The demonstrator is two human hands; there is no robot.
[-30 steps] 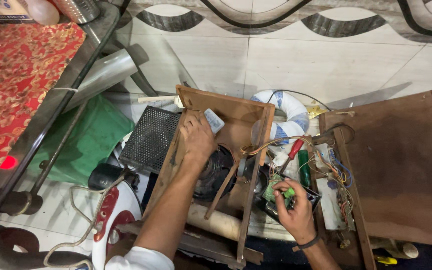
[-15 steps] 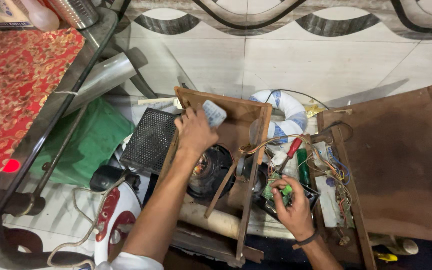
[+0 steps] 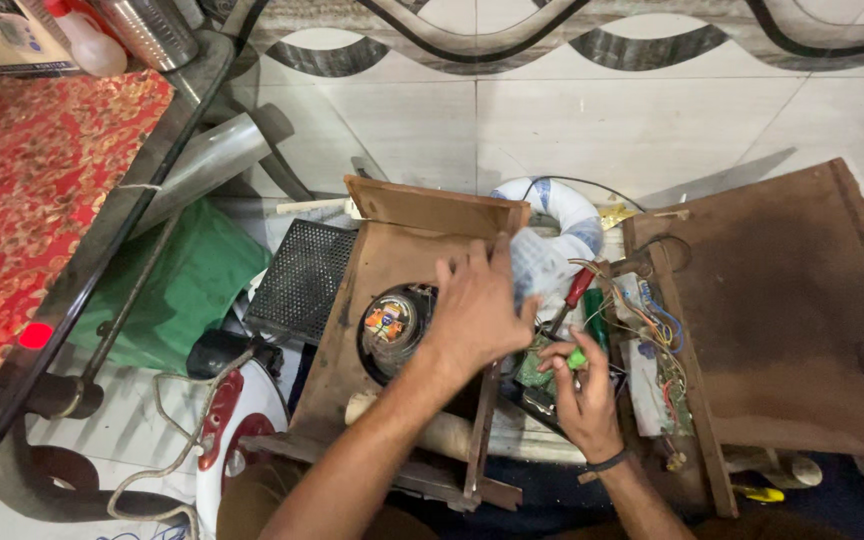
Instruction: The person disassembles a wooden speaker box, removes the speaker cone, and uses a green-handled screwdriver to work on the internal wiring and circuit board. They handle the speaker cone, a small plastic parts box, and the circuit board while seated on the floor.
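Observation:
My left hand (image 3: 477, 310) lies with spread fingers across the right wall of an open wooden speaker box (image 3: 372, 255). A round black speaker (image 3: 392, 325) sits in the box just left of this hand. My right hand (image 3: 584, 388) is closed around a green-handled screwdriver (image 3: 577, 357). Its tip points at a small green circuit board (image 3: 535, 368) with loose coloured wires (image 3: 652, 315) beside it. A red-handled screwdriver (image 3: 580, 287) rests just above my right hand.
A large brown wooden panel (image 3: 782, 310) lies at the right. A black mesh grille (image 3: 302, 280) and a green cloth (image 3: 192, 290) are left of the box. A table with red patterned cloth (image 3: 42, 200) fills the far left. A white and blue roll (image 3: 564, 215) lies behind the box.
My left hand has moved from the box's upper left to its right wall, uncovering the speaker. My right hand has stayed on the green screwdriver at the circuit board.

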